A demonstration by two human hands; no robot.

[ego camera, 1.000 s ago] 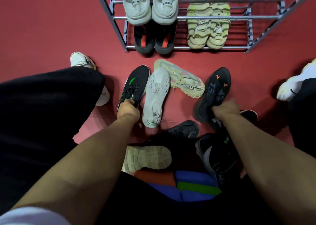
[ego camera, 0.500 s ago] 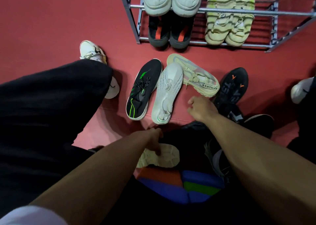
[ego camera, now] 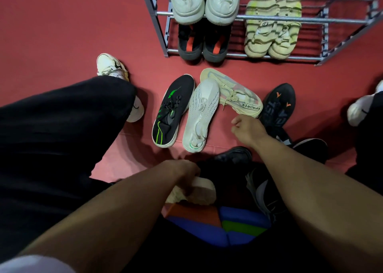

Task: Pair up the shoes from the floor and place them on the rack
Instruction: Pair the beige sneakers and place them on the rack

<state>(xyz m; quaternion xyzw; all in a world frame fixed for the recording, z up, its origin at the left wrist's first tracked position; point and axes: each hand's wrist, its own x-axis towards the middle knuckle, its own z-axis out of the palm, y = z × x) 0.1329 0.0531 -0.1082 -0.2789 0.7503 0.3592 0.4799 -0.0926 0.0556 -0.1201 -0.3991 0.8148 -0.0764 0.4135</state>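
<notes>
On the red floor lie a black shoe with green marks (ego camera: 171, 111), a white knit shoe (ego camera: 202, 114), a cream shoe (ego camera: 232, 92) lettered on its side, and a black shoe with orange marks (ego camera: 277, 105). My left hand (ego camera: 182, 172) is closed on a cream chunky-soled shoe (ego camera: 199, 193) near my body. My right hand (ego camera: 246, 128) hovers loosely curled and holding nothing, between the white knit shoe and the black-orange shoe. More dark shoes (ego camera: 265, 192) lie under my right forearm. The metal rack (ego camera: 279, 21) holds three pairs.
On the rack sit white sneakers (ego camera: 205, 5), black-orange slippers (ego camera: 202, 42) and striped cream sandals (ego camera: 271, 24); its right part is open. My black-trousered knee (ego camera: 62, 127) fills the left. A white worn sneaker (ego camera: 113, 68) and another white shoe (ego camera: 360, 109) flank the pile. A coloured block (ego camera: 217, 223) lies below.
My left hand left the black-green shoe, pulled back and took hold of the cream chunky-soled shoe. My right hand let go of the black-orange shoe and moved left, empty.
</notes>
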